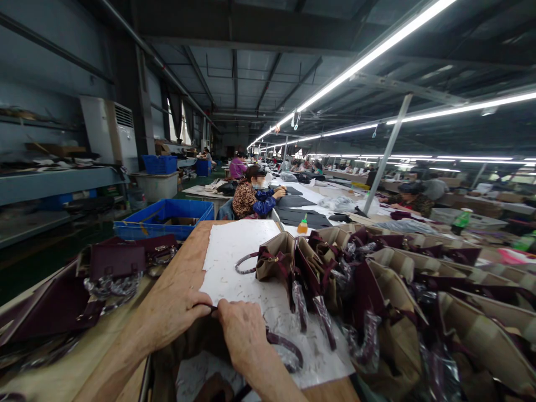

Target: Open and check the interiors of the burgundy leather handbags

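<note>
My left hand (182,312) pinches the dark upper edge of a handbag (178,349) in front of me. Right beside it, my right hand (243,329) has its fingers closed on the same edge. Much of this bag is hidden beneath my hands and forearms. A maroon handle (288,346), partly wrapped in clear plastic, curves out to the right of my right hand. Under the work lies white paper (234,262) with dark marks, spread over a wooden tabletop (190,262).
Tan and maroon handbags (397,335) with plastic-wrapped handles crowd the right side. More maroon bags (117,262) lie at left. Beyond are a blue crate (167,215), a small orange bottle (302,225) and a co-worker (247,198) seated at a long table.
</note>
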A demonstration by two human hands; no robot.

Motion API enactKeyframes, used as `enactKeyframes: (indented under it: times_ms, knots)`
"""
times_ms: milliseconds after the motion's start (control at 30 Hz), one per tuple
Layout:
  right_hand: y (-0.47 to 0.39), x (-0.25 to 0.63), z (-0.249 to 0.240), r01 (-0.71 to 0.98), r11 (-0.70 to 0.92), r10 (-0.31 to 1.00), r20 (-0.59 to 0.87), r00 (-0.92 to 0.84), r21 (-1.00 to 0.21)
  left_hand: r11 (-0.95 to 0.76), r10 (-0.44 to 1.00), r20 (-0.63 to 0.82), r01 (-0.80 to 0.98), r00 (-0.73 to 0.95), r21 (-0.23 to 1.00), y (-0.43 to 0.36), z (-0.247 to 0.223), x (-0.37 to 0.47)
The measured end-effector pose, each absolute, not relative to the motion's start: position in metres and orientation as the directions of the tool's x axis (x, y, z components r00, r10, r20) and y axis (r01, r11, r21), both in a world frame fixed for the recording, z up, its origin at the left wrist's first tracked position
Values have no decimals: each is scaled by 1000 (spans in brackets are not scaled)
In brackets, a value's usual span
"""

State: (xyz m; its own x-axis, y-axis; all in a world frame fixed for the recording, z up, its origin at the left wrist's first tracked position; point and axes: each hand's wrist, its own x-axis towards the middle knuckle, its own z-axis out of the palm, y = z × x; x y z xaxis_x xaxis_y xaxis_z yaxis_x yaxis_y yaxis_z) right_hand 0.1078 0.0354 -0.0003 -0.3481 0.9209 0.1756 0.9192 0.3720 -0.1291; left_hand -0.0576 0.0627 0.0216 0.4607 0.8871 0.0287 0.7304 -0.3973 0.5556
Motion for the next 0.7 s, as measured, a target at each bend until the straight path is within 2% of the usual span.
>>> enactKeyframes:
  times_ms: [233,400,700]
  knots:
    - [39,106,-2,930,349,932,148,-331,-117,-409,886,50,725,461,555,68,12,-61]
    - [37,105,-1,933,343,929,181,-322,-103,-415,882,56,714,469,564,68,9,-62]
    - [37,103,-3,936,341,930,178,-321,-90,-398,898,73,733,433,551,57,31,-64]
